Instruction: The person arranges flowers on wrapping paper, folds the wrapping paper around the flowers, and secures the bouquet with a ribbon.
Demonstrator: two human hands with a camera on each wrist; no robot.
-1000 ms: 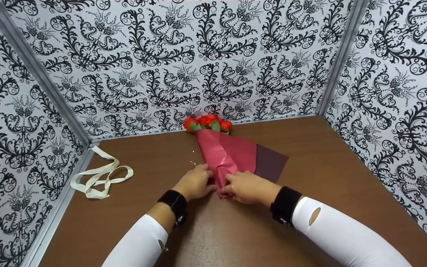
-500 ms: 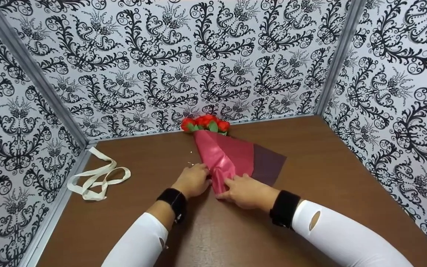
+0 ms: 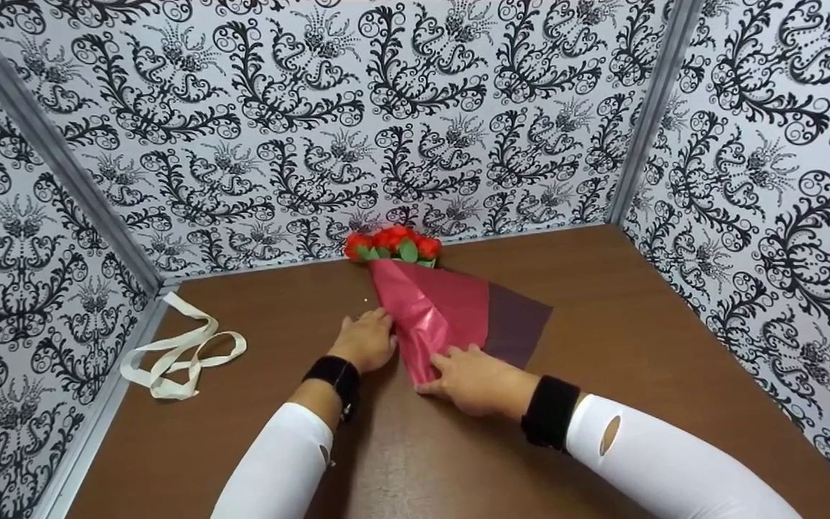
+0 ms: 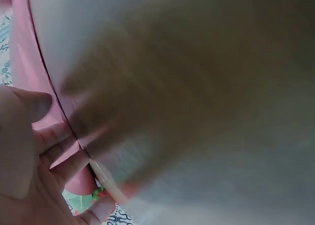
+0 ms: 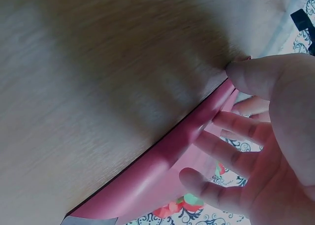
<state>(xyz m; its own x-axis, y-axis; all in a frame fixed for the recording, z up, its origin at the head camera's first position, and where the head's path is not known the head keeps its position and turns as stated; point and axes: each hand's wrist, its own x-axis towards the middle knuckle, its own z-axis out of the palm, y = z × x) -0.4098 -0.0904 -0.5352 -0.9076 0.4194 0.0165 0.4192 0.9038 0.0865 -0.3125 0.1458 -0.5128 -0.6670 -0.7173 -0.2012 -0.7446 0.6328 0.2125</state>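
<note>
In the head view, a bouquet of red flowers (image 3: 393, 241) with green leaves lies on the brown table, wrapped in glossy red paper (image 3: 404, 295). The wrap narrows to a tip near me. Its flap on the right ends in a dark purple panel (image 3: 519, 324). My left hand (image 3: 366, 339) rests at the wrap's left edge, fingers extended along it; the left wrist view shows those fingertips (image 4: 76, 166) against the paper's edge. With spread fingers, my right hand (image 3: 483, 382) presses on the lower right of the wrap, thumb at the tip.
A loose cream ribbon (image 3: 184, 353) lies in loops on the left of the table (image 3: 624, 339). Patterned black-and-white walls (image 3: 300, 130) with grey corner strips enclose the table at the back and both sides. The flowers lie near the back wall.
My left hand has slid a little up the wrap's left edge, away from the tip. My right hand has flattened over the lower paper, its thumb now at the tip.
</note>
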